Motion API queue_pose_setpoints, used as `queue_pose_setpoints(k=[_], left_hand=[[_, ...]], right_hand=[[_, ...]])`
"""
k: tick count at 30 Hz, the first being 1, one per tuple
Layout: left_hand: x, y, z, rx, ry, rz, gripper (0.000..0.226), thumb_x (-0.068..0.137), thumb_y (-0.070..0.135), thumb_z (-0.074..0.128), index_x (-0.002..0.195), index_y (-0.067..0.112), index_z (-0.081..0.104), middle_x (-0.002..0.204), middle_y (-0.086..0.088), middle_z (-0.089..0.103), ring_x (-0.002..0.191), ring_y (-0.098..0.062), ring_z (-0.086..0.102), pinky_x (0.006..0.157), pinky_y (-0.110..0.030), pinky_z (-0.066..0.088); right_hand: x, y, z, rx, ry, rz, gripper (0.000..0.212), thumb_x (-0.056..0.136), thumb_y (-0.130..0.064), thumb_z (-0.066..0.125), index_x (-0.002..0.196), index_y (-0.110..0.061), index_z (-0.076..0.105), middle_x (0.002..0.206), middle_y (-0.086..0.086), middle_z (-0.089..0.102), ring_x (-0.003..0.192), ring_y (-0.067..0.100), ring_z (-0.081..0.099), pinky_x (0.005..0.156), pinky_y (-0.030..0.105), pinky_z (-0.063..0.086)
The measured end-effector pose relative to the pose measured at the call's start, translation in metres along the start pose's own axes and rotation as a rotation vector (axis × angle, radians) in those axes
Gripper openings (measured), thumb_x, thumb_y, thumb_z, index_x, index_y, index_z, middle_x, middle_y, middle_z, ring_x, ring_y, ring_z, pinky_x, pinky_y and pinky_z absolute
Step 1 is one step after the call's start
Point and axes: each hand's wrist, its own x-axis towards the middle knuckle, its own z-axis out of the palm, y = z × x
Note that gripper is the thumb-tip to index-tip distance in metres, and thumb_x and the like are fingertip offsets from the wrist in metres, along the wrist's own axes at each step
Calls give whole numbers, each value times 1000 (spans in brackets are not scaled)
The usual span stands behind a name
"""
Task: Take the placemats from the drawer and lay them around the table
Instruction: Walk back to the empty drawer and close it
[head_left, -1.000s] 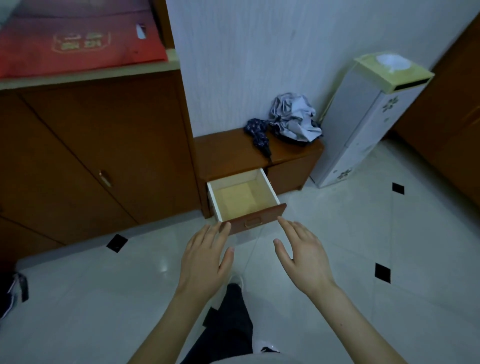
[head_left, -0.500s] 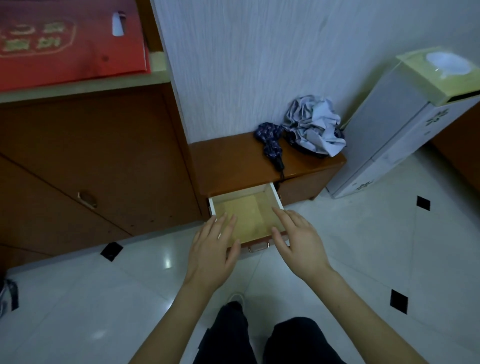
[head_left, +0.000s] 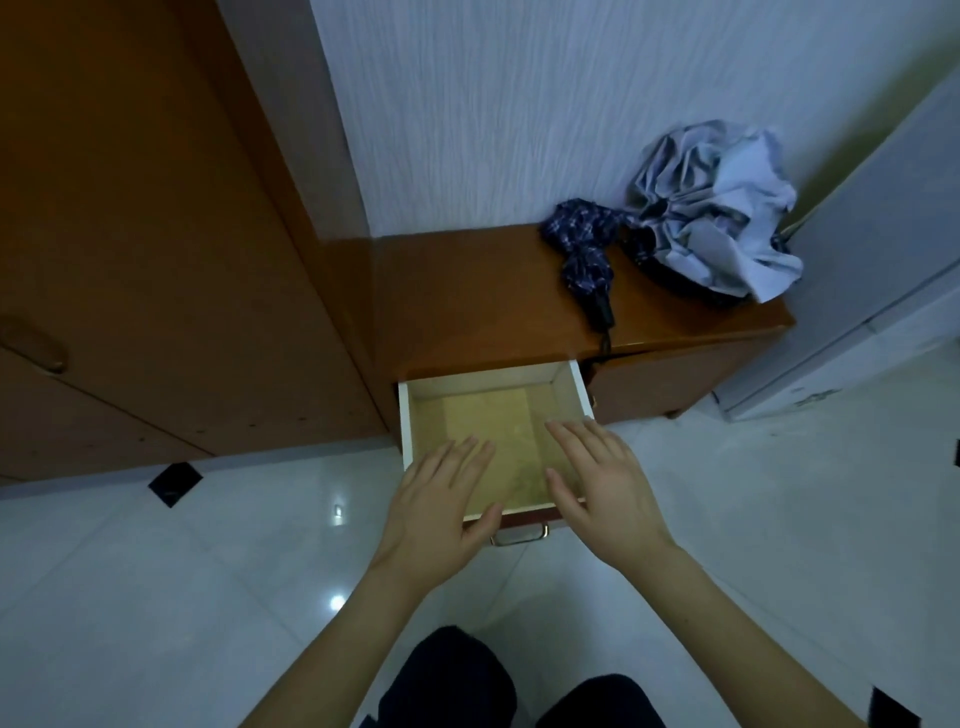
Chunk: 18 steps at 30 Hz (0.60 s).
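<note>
Both hands now farther fwd vs. prior frame, over open drawer (head_left: 407, 415) at ctr. L hand (head_left: 436, 512) & R hand (head_left: 605, 480): fingers straight, spread, gripping nothing.

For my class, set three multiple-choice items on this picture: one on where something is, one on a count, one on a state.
1. Where does the dark checked folded umbrella lie?
A. on top of the low cabinet
B. inside the drawer
C. on the floor

2. How many hands reach over the drawer?
A. none
B. one
C. two

3. What state is the drawer in?
A. shut
B. pulled open
C. lifted out onto the floor

Answers: 1 A, the umbrella rests on the cabinet top beside a crumpled pale blue one. 2 C, the left hand and right hand both show. 3 B, its yellowish inside is visible.
</note>
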Motion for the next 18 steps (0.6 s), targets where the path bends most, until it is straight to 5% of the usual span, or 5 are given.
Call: queue_pose_setpoints(k=[9, 15, 18], left_hand=[[46, -49, 154, 66, -92, 53, 69, 89, 64, 28, 150, 32, 20, 153, 9, 28, 141, -12, 22, 112, -28, 19], [39, -78, 205, 95, -230, 105, 69, 87, 69, 34, 147, 34, 27, 127, 8, 54, 114, -12, 48, 91, -31, 44], [41, -84, 213, 124, -198, 114, 52, 87, 68, 36, 123, 32, 50, 101, 8, 63, 89, -13, 59, 74, -35, 50]], right_hand=[[3, 87, 156, -35, -103, -137, 54, 91, -50, 39, 138, -25, 48, 128, -4, 60, 127, 23, 47, 104, 38, 36], [-7, 123, 207, -59, -99, -286, 58, 82, -59, 51, 130, -27, 56, 96, -12, 68, 89, 10, 62, 75, 23, 45], [-10, 135, 225, -101, -28, -363, 51, 83, -57, 51, 122, -26, 61, 87, -13, 67, 78, 10, 63, 64, 21, 44]])
